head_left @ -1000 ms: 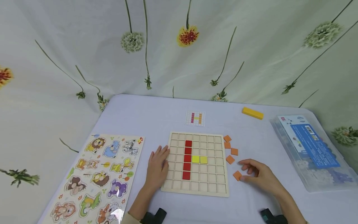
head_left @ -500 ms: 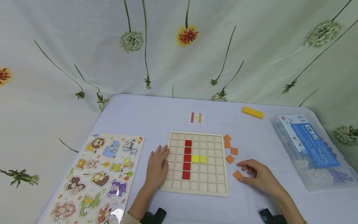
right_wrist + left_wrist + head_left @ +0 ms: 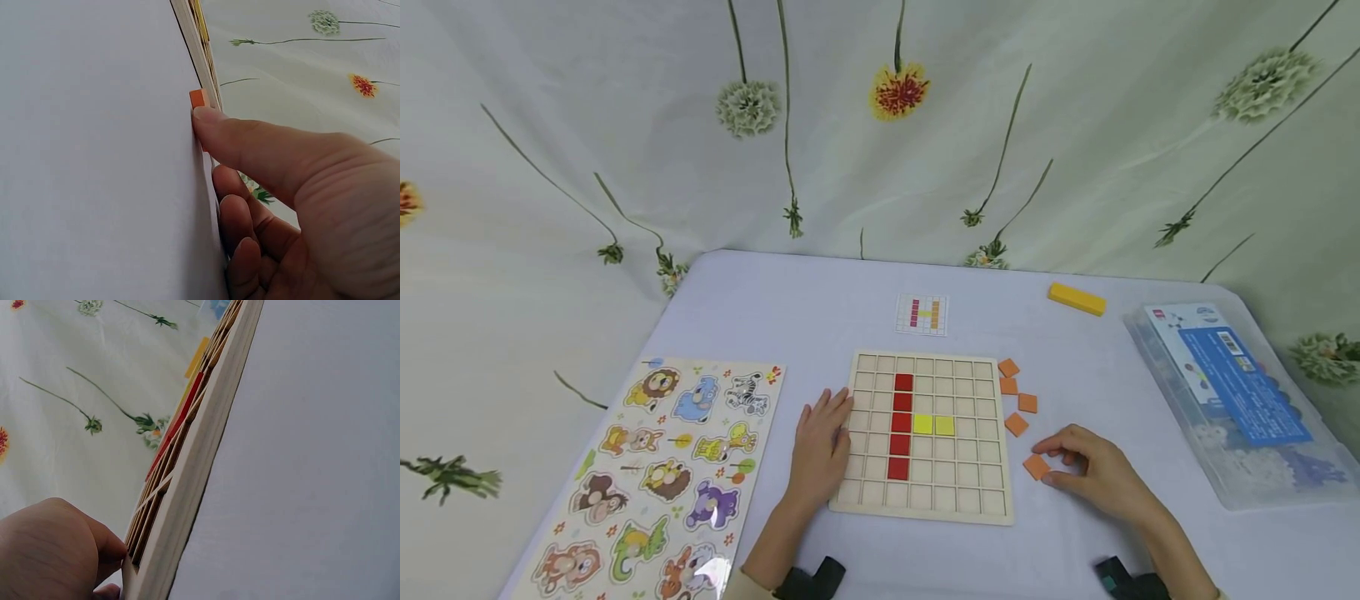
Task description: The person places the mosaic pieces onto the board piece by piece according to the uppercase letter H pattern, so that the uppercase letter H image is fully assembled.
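A wooden grid board lies on the table with a column of red tiles and two yellow tiles beside its middle. The left hand rests with extended fingers along the board's left edge; in the left wrist view, the hand touches the frame. Right of the board, the right hand pinches an orange tile between thumb and index finger, the tile flat on the table. The right wrist view shows the hand's thumb against that tile. Several orange tiles lie by the board's right edge.
A pattern card lies behind the board, a yellow bar farther right. A clear plastic case stands at the right. An animal puzzle sheet covers the left side. Dark objects show near both wrists.
The right index fingertip has come in to the near orange tile, narrowing the gap to the thumb. The left hand stays on the board's edge. The head view has shifted slightly.
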`<state>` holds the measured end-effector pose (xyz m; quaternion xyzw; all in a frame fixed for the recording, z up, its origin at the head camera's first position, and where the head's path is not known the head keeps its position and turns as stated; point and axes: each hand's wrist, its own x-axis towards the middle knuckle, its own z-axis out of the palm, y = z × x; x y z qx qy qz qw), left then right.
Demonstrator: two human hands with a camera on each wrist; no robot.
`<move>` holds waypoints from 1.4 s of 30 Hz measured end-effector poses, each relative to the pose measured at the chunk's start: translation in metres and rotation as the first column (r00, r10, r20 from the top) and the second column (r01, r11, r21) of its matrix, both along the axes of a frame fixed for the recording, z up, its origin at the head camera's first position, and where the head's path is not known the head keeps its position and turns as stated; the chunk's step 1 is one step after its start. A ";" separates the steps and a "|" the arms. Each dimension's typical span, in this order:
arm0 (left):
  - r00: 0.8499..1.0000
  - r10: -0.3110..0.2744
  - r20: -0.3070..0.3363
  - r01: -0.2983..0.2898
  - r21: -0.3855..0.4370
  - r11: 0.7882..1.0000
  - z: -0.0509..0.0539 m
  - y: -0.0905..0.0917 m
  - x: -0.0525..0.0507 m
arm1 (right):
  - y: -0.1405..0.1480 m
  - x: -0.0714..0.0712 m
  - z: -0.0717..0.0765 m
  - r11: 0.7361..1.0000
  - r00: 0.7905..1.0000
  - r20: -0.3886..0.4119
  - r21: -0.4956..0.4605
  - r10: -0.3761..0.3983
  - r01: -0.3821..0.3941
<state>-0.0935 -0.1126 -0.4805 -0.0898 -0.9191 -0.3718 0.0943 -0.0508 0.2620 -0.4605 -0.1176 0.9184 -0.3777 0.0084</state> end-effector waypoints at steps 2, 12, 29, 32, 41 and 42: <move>1.000 0.002 -0.005 -0.002 -0.001 1.000 0.000 0.000 0.000 | 0.000 0.000 0.000 1.000 1.000 -0.003 -0.004 -0.001 0.001; 1.000 0.003 -0.013 -0.003 0.002 1.000 0.000 0.000 0.000 | -0.001 -0.003 0.002 0.995 0.992 0.074 -0.003 -0.097 0.098; 1.000 0.005 0.010 -0.005 0.009 1.000 0.003 0.002 0.002 | -0.024 -0.053 0.041 0.993 0.993 0.003 0.006 -0.115 0.115; 1.000 0.005 0.003 -0.005 0.008 1.000 0.003 0.002 0.002 | -0.034 -0.065 0.046 0.994 0.994 0.036 -0.015 -0.103 0.104; 1.000 0.002 -0.017 -0.002 0.011 1.000 0.001 0.001 0.002 | -0.064 -0.096 0.044 0.998 0.986 0.160 -0.010 -0.052 0.055; 1.000 0.003 -0.021 -0.003 0.009 1.000 0.001 0.001 0.002 | -0.067 -0.098 0.043 0.999 0.986 0.164 -0.005 -0.041 0.042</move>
